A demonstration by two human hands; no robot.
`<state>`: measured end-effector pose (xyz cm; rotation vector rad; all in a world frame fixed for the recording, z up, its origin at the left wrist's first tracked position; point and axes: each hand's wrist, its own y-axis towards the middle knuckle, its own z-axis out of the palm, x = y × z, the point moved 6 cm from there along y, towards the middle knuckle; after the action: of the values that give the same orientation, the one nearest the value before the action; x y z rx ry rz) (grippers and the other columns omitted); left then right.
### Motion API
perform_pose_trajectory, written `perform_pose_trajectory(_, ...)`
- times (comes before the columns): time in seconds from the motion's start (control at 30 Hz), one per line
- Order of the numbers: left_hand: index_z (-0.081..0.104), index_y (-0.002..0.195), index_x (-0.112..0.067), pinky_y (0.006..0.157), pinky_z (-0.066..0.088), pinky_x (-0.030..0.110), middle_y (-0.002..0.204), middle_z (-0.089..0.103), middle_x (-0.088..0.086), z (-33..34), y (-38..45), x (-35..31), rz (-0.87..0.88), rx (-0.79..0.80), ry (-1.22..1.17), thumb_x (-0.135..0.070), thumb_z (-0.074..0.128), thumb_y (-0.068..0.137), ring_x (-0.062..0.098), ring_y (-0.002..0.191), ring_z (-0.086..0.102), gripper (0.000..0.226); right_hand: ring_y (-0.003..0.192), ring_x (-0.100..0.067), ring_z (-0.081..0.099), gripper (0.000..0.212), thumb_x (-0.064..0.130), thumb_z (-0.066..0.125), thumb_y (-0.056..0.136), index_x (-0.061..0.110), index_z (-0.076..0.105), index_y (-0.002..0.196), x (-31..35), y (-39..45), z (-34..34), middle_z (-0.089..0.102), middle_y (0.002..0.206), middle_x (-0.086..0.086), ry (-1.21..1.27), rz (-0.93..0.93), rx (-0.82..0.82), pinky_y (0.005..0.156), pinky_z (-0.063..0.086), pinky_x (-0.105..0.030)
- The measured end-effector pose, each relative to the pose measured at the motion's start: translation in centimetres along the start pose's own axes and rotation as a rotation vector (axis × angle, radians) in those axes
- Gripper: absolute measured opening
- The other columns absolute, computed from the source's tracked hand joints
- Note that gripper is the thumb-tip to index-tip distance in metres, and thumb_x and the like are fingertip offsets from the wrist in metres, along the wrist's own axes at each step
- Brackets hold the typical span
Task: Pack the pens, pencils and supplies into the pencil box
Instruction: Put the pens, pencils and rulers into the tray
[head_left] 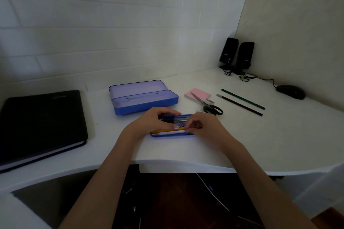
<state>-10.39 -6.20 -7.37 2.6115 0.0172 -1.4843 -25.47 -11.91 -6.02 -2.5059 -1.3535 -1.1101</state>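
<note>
I have both hands on the blue insert tray near the desk edge: left hand fingers curled over the pens, right hand pinching the yellow pencil. I'd lay it flat, parallel, before lifting the tray into the open pencil box just beyond.

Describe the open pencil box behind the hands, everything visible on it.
The pencil box is a long rectangular case of translucent blue-violet plastic with rounded corners. It lies open on the white desk, its paler lid folded back toward the wall and its deeper, darker blue base nearer the person. It looks empty inside. Nothing touches it; both hands work at a separate blue tray just in front.
</note>
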Motion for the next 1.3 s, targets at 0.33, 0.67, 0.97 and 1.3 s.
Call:
perform_pose_trajectory(0.33,0.064,0.115,-0.029,0.084,0.045,0.011,0.11,0.062,-0.011,0.0,0.0,0.1,0.006,0.013,0.078,-0.024,0.081,0.068,0.003,0.102,0.057,0.051,0.062,0.007,0.054,0.012,0.005,0.071,0.075,0.014,0.064,0.076,-0.9,-0.1,-2.1,0.061,0.069,0.01,0.109,0.027,-0.097,0.061,0.041,-0.006)
perform_pose_trajectory(0.67,0.065,0.114,-0.03,0.085,0.043,0.01,0.11,0.063,-0.014,0.0,0.1,0.2,-0.006,-0.003,0.083,-0.027,0.081,0.068,-0.001,0.103,0.056,0.048,0.127,-0.03,0.041,0.04,0.034,0.047,0.093,0.021,0.05,0.131,-11.6,-0.3,-10.5,0.05,0.137,-0.007,-0.48,0.491,-0.47,0.102,0.032,-0.047)
perform_pose_trajectory(0.97,0.065,0.114,-0.03,0.087,0.045,0.013,0.113,0.062,-0.013,0.0,0.1,0.3,-0.011,0.007,0.064,-0.026,0.081,0.069,0.003,0.106,0.056,0.048,0.121,-0.031,0.044,0.034,0.026,0.045,0.094,0.017,0.054,0.125,-13.0,-1.1,-10.1,0.054,0.128,-0.013,-0.616,0.61,-0.438,0.099,0.032,-0.046)
perform_pose_trajectory(1.3,0.064,0.115,-0.032,0.091,0.046,0.019,0.115,0.062,-0.009,0.0,0.2,0.4,-0.003,0.008,0.079,-0.026,0.08,0.069,0.008,0.108,0.056,0.049,0.095,-0.028,0.058,0.019,0.015,0.052,0.091,0.016,0.068,0.101,-10.5,-2.5,-10.1,0.062,0.1,-0.008,-0.261,0.348,-0.616,0.084,0.048,-0.043)
